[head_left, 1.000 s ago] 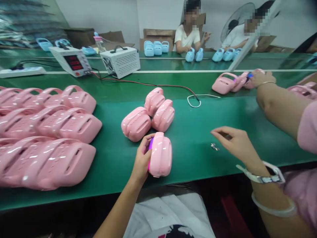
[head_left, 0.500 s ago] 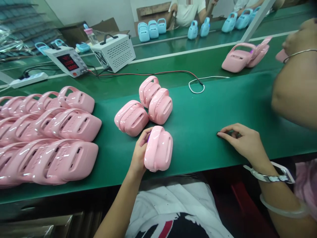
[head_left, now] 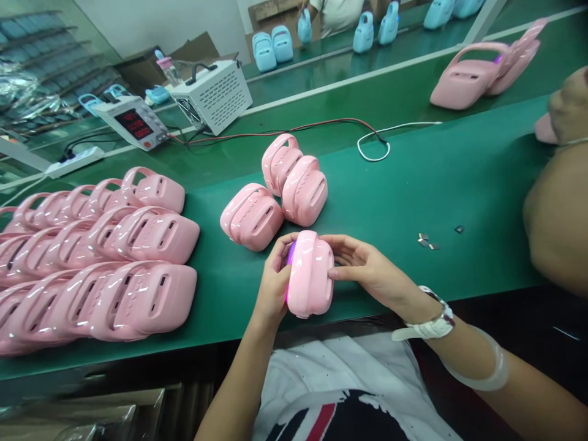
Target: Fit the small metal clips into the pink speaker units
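Head camera: we look down at a green bench [head_left: 413, 184] where a person holds a pink casing [head_left: 310, 275] between both hands, near the front edge and just in front of their white shirt. The left hand [head_left: 273, 285] is wrapped around the casing's left side, fingers curled closed on it, beside a small purple glow [head_left: 290, 251]. The right hand [head_left: 367, 269], with a white watch [head_left: 429, 321] at the wrist, closes thumb and fingertips on the casing's right side. The casing stands on its end, slightly tilted.

Just behind it we see a cluster of three more pink casings [head_left: 275, 196], touching one another. To the left, rows of pink casings [head_left: 105, 257] lie packed side by side. To the right, a few small metal parts [head_left: 427, 242] lie loose on the bench, well apart from the hands. A co-worker's arm [head_left: 555, 226] fills the right edge. Farther back we see a white cable loop [head_left: 374, 147], a white vented box [head_left: 214, 95], a power supply [head_left: 133, 122] with red digits, and blue casings [head_left: 271, 49].
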{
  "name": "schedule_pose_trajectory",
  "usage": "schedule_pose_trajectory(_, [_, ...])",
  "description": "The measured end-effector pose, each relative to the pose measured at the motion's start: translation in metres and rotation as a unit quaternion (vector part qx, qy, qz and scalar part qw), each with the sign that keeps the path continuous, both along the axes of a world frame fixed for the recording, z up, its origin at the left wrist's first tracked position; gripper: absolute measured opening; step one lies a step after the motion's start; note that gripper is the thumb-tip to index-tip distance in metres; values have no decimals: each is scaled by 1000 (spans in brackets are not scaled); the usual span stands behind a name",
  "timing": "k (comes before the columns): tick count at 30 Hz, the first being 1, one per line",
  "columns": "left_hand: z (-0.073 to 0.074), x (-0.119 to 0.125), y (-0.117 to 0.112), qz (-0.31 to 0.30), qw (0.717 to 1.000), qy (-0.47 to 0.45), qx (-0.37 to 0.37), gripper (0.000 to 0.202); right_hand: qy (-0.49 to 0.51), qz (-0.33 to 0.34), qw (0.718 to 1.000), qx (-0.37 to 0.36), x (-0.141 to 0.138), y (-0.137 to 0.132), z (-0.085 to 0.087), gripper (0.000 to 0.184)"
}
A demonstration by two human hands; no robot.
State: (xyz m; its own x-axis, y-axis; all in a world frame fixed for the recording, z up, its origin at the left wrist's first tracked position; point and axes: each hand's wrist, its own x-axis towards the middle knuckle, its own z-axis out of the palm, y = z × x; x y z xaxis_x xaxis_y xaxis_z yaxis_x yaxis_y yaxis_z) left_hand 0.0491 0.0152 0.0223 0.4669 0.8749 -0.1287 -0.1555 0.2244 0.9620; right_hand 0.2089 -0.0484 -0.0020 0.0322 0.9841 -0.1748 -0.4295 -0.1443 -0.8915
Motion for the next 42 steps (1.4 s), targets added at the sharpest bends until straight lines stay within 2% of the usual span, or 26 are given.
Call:
schedule_pose_trajectory(14, [-4, -2, 2, -23, 998, 25, 56, 39, 6, -16, 1000, 4, 2, 0, 0, 54])
schedule_pose_trajectory(18, [-6, 0, 1, 4, 998, 26, 61, 37, 0, -3, 1000, 8, 6, -2, -1, 53])
schedule_pose_trajectory(22, [-9, 2, -5, 48, 998, 21, 46, 39, -81, -97, 990, 57, -4, -16, -2, 43])
schedule_pose_trajectory(26, [-7, 4, -13, 101, 994, 17, 41, 41, -236, -209, 941, 120, -22, -28, -1, 17])
schedule_pose_trajectory(30, [-1, 10, -19, 114, 992, 0, 53, 39, -283, -262, 907, 168, -24, -33, 3, 18])
schedule_pose_trajectory(33, [9, 22, -14, 92, 995, -26, 37, 40, -257, -301, 903, 169, -10, -36, 7, 17])
schedule_pose_trajectory(38, [29, 62, 8, 45, 996, -70, -14, 37, -113, -408, 897, 123, 27, -44, 5, 7])
schedule_pose_trajectory(40, [31, 85, 22, 19, 996, -83, -23, 37, -72, -437, 892, 94, 36, -47, -2, 13])
schedule_pose_trajectory(42, [26, 112, 36, 5, 996, -84, -22, 37, -64, -440, 893, 69, 38, -49, -12, 15])
